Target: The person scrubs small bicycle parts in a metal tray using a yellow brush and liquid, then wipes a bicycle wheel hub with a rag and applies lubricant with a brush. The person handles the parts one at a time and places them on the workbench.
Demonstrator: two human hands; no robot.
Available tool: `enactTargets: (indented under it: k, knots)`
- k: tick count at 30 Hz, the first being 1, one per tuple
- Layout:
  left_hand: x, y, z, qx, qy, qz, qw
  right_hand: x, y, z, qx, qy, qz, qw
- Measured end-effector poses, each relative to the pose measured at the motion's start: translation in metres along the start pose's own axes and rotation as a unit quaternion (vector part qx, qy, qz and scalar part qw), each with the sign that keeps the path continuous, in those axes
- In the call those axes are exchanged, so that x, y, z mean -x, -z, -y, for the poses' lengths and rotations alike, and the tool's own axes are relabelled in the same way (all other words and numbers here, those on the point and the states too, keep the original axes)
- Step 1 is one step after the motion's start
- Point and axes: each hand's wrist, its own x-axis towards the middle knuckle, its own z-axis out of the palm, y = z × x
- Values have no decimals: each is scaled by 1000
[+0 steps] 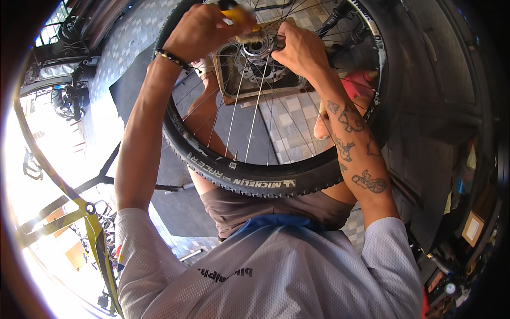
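Observation:
A bicycle wheel with a knobbly black tyre (255, 178) and thin spokes lies in front of me, over my legs. My left hand (202, 31) is closed around a brush with a yellow handle (237, 16), blurred at its end. The brush's pale bristles (251, 37) touch the metal wheel hub (258, 49) or lie just over it. On the hub's right side my right hand (302, 49) has its thumb and fingers closed at the edge; exactly what they grip is partly hidden. A toothed disc (261, 72) shows between the spokes.
Under the hub sits a shallow wooden-edged tray (229, 99). A yellow-green bicycle frame (94, 234) stands at the left, near bright daylight. A red item (357, 85) shows through the spokes on the right. Tools and a round gauge (450, 288) lie at the lower right.

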Motion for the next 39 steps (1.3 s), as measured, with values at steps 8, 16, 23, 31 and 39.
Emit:
enactTargets:
  k: [8,16,23,31,39]
  knots:
    - [26,-39,1,169,16,-81,982,2,-1,-2,-6,3,-19,1000]
    - [17,-45,-19,-29,37,-108,993,-1,-7,-5,0,21,-42,999]
    - [-5,-25,-18,-143,72,16,987,0,-5,-4,4,21,-23,1000]
    - [-5,-35,-27,-212,86,1,974,-1,-2,1,25,3,2,1000]
    - [-7,-34,-27,-227,8,-20,974,-1,-3,0,34,-2,-1,999]
